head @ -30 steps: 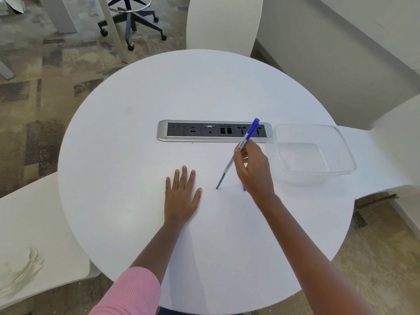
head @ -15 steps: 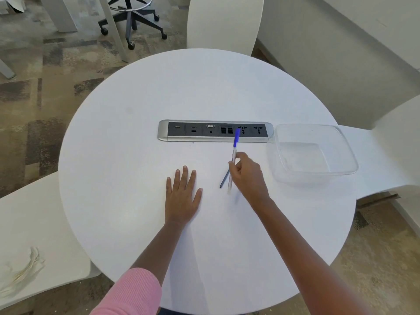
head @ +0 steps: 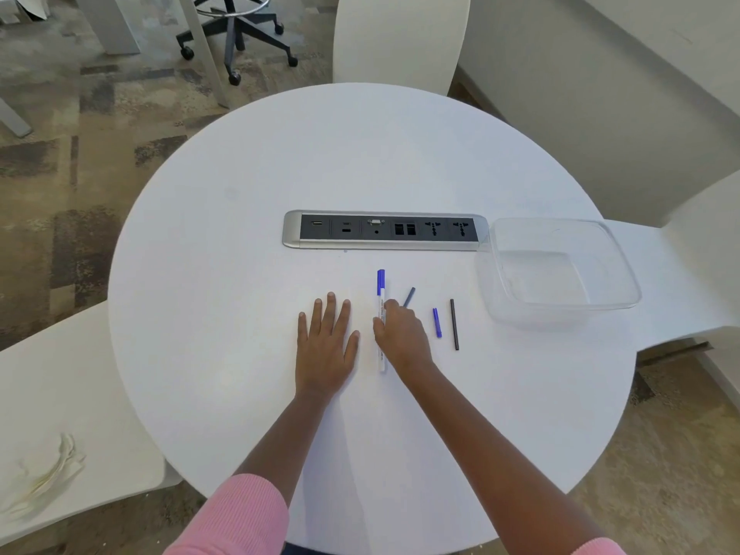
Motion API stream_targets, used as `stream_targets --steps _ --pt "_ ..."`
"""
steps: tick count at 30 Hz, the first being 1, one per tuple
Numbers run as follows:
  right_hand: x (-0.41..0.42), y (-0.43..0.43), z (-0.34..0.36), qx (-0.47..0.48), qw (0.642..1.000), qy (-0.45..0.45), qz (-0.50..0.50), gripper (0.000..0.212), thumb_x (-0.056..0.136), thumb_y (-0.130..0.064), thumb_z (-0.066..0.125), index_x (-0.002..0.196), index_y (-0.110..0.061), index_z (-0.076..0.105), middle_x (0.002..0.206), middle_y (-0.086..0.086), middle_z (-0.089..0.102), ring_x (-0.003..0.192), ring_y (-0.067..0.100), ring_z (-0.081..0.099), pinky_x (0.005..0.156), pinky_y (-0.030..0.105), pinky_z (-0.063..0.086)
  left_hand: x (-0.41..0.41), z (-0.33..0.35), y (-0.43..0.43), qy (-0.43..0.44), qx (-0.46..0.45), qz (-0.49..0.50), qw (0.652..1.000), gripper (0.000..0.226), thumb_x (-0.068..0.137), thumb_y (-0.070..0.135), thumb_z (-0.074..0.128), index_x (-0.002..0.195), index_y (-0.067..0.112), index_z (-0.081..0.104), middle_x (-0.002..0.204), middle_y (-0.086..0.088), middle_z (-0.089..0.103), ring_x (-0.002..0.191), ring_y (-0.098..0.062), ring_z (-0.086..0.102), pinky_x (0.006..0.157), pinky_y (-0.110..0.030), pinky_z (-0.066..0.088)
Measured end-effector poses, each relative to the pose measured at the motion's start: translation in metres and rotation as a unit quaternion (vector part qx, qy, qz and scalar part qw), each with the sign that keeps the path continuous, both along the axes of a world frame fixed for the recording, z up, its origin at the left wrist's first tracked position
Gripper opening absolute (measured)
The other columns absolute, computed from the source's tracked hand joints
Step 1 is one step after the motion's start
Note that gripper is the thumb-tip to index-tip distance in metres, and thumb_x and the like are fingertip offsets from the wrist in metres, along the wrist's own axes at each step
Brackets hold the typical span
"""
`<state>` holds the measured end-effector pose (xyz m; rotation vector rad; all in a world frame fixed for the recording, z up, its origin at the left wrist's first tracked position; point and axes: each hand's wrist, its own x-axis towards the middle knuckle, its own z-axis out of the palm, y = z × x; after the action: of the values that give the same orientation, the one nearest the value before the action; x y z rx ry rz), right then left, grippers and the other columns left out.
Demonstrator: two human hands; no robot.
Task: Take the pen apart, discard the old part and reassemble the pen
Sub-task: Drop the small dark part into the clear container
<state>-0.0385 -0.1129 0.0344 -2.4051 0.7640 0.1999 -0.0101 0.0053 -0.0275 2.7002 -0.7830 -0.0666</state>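
Blue-capped pen (head: 381,298) came down flat on the surface (head: 240,274) between both grips, no longer tilted in the air; right grip (head: 401,336) curled on its barrel, left grip (head: 325,346) lay flat and empty. With the tub (head: 552,223) empty, nothing looked discarded yet.

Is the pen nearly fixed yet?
Hard to say, probably not. Done: a blue piece, a black stick and a grey stick lie loose by the pen. In hand: the right hand pinches the pen, lying on the table with its cap on; the left hand rests flat. Left: the tub is empty, so nothing is thrown away.
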Motion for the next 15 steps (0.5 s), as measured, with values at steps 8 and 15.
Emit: stream_targets --steps 8,15 --pt "0.0017 0.0070 -0.0060 -0.036 0.999 0.007 0.010 0.017 0.092 -0.012 0.040 0.103 0.000 0.047 0.097 0.020 0.063 0.085 0.034 0.061 0.061 0.031 0.037 0.0001 0.0015 -0.0001 -0.005 -0.003 -0.001 1.000 0.052 0.090 0.021 0.056 0.138 0.008 0.042 0.146 -0.017 0.036 0.134 -0.037 0.033 0.108 -0.055 0.024" --pt "0.0028 0.0042 -0.0066 -0.040 0.999 0.016 0.019 0.023 0.093 -0.021 0.046 0.103 0.000 0.047 0.099 0.020 0.063 0.088 0.034 0.061 0.064 0.033 0.040 0.0007 0.0000 0.0002 -0.015 -0.002 -0.001 1.000 0.052 0.089 0.022 0.056 0.138 0.009 0.042 0.146 -0.017 0.038 0.133 -0.037 0.035 0.108 -0.055 0.025"
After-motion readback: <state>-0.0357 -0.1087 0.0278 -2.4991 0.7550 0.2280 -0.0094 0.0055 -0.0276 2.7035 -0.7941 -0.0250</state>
